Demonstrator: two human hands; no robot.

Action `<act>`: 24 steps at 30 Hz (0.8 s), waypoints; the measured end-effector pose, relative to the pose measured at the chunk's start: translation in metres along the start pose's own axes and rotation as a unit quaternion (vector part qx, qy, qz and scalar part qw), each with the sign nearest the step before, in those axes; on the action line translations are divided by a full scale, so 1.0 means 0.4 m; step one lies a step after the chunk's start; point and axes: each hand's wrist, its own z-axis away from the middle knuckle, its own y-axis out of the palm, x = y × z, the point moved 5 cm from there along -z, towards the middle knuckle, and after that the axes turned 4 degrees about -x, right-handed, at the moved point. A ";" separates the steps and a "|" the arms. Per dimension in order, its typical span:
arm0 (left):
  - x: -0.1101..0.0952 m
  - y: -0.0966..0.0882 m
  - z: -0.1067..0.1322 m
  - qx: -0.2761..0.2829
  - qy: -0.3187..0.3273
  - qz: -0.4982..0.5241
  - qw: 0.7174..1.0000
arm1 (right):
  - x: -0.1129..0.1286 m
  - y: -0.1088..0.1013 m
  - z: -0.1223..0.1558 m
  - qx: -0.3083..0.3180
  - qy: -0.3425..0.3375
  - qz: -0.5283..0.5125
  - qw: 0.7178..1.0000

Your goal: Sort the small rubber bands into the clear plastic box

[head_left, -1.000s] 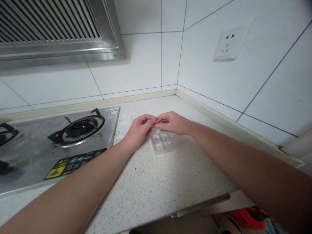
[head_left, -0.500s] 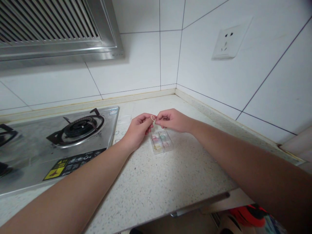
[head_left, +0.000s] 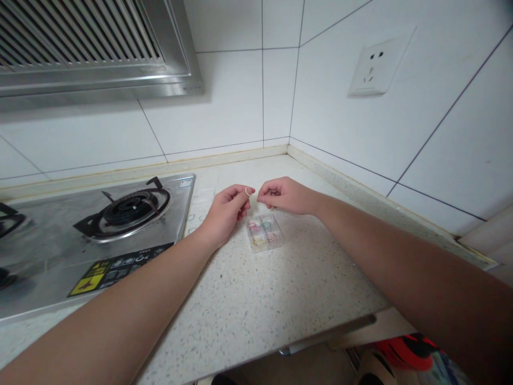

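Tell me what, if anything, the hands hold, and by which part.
The left hand holds a pale loop at its thumb tip; the gripped part is unclear. For the right hand, I cannot tell.

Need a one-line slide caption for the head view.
Left hand holding a small pale loop, right hand close by but apart, at a speckled counter by a clear divided box.
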 end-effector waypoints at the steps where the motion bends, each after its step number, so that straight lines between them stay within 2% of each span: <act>1: 0.000 0.000 0.000 0.000 0.001 0.001 1.000 | -0.001 -0.002 0.000 -0.002 -0.001 0.005 1.000; 12: -0.001 0.000 0.001 -0.002 -0.003 0.002 1.000 | -0.025 -0.015 -0.004 -0.008 0.019 0.036 0.999; 24: 0.001 -0.001 0.000 -0.001 -0.002 -0.002 1.000 | -0.021 -0.021 -0.002 -0.004 0.032 0.071 0.997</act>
